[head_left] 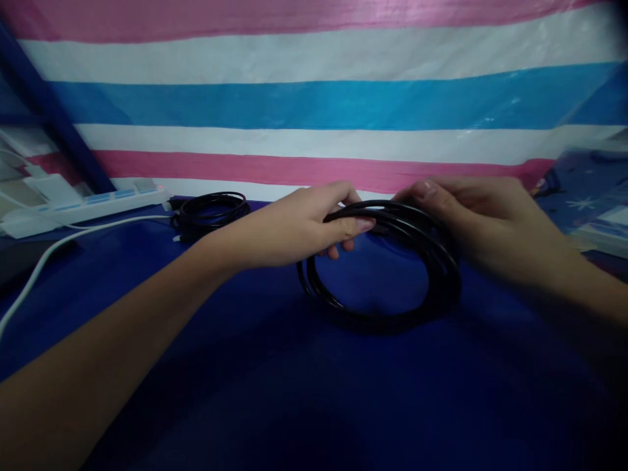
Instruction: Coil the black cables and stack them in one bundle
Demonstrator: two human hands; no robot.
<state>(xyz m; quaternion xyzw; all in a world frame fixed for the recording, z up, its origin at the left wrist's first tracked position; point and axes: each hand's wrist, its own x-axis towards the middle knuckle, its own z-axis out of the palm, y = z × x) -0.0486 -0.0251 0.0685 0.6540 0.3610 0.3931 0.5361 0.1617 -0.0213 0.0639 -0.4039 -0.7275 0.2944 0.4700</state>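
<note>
A coiled black cable [387,301] lay on a dark blue cloth [275,379], its far edge lifted by both hands. The left hand [299,226] was closed around the coil's far left rim, thumb over the strands, while the right hand [490,219] curled loosely over its far right rim. Left of the coil sat a smaller black cable bundle [212,210], and beyond that a white power strip [83,208]

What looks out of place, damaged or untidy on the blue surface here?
Nothing stands out. The left hand and right hand both grip the far side of a neat black cable coil. A second black coil lies tidily farther back, beside a white power strip. No damage shows, though the picture is dim.
</note>
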